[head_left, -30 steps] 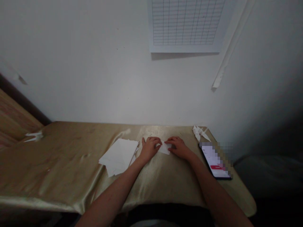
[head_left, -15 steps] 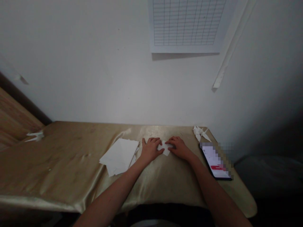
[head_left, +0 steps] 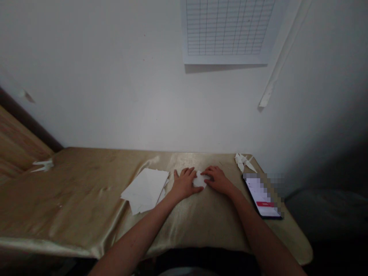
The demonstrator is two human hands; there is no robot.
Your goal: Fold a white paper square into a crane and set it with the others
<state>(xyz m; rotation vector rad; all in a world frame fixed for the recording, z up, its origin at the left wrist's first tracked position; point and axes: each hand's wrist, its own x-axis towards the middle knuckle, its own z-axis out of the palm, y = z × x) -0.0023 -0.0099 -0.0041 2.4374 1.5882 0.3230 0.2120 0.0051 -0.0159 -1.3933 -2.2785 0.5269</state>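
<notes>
1. Your left hand (head_left: 184,184) lies palm down on the counter (head_left: 71,207). Its grip is spread, with the fingers stretched forward and to the right, and their tips rest on the left edge of a small folded paper (head_left: 199,179).
2. Your right hand (head_left: 217,179) comes in from the other side, also palm down. Its grip is loosely spread too, the fingers slightly bent, with the tips pressing on the right edge of the same paper. Neither hand pinches the paper; both hold it flat from above.
3. The small folded paper sits between your two hands, on the far half of the counter, a little right of the middle. Your fingers hide much of it, so you cannot tell its exact shape.
4. Just beside your left hand, to the left, lies a loose stack of white sheets (head_left: 145,188), fanned out a little at the near corner.
5. To the right of your right hand, near the counter's right edge, a phone (head_left: 263,196) lies face up with its screen lit.
6. Beyond the phone, at the far right corner, some folded paper figures (head_left: 243,161) lie close to the wall.
7. Well apart, at the far left corner, another folded paper figure (head_left: 43,165) rests alone.
8. A shiny gold cloth (head_left: 201,222) covers the whole counter and hangs over its near edge.
9. On the wall above, a sheet printed with a grid (head_left: 227,30) hangs.
</notes>
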